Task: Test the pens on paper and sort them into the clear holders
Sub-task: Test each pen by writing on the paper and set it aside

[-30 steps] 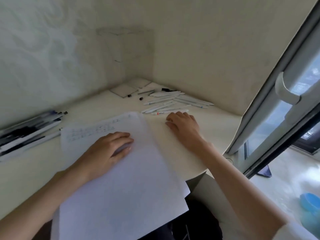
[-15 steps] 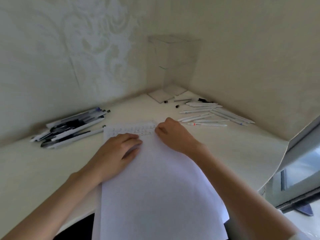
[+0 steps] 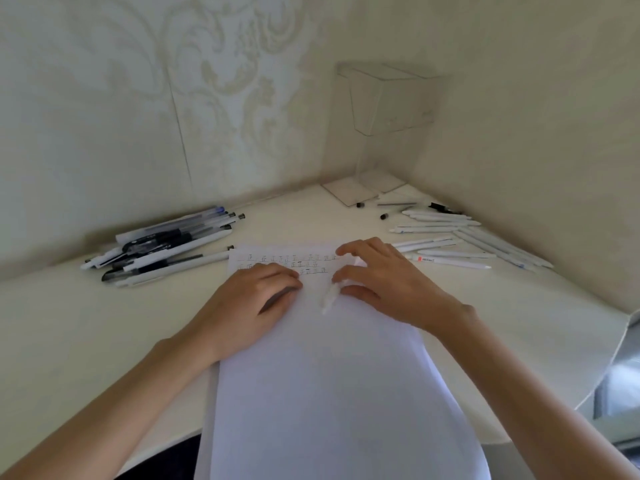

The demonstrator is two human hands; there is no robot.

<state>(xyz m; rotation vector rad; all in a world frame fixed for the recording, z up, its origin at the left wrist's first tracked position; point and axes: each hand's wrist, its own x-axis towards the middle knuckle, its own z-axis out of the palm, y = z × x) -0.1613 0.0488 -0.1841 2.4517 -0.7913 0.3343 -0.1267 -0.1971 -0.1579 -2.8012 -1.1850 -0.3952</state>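
Observation:
A stack of white paper (image 3: 329, 375) lies on the cream desk, with rows of small handwritten test marks (image 3: 294, 263) along its top edge. My left hand (image 3: 249, 306) presses flat on the sheet just below the marks. My right hand (image 3: 388, 285) rests on the paper's upper right and holds a white pen (image 3: 328, 299) loosely between thumb and fingers; the pen is blurred. A pile of black and white pens (image 3: 162, 247) lies to the left. Several white pens (image 3: 460, 244) lie to the right. A clear holder (image 3: 388, 98) stands in the back corner.
Two small black caps (image 3: 360, 204) and a thin refill (image 3: 394, 204) lie near the holder's clear base (image 3: 349, 188). Patterned walls close in on the left and right behind the desk. A window frame (image 3: 620, 386) sits past the desk's right edge.
My right hand went from the white pens on the right back to the paper and now holds a white pen. The view swung left; the left hand stayed on the sheet.

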